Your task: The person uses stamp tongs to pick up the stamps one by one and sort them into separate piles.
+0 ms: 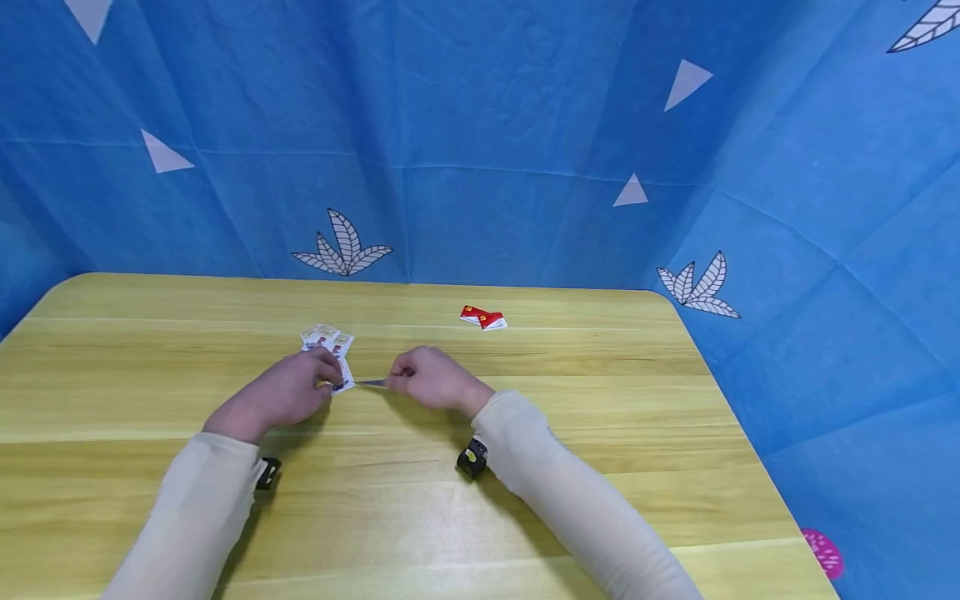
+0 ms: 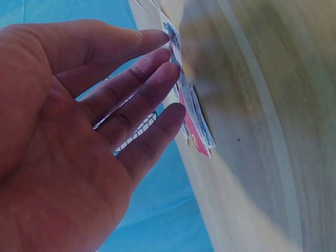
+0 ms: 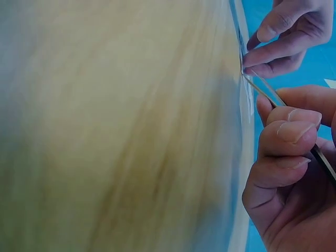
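My left hand lies over a group of small printed paper pieces like stamps, left of the table's middle. In the left wrist view, its fingers reach out nearly straight, fingertips at the papers; a red piece shows among them. To the right, my right hand holds a pair of tweezers between thumb and fingers. The right wrist view shows the tweezers running through the curled right fingers, their tips at the papers' edge beside the left fingertips.
Two red-and-white paper pieces overlap near the table's back edge, right of the hands. The wooden table ends at a blue patterned cloth behind and on the right. Each wrist carries a small black device.
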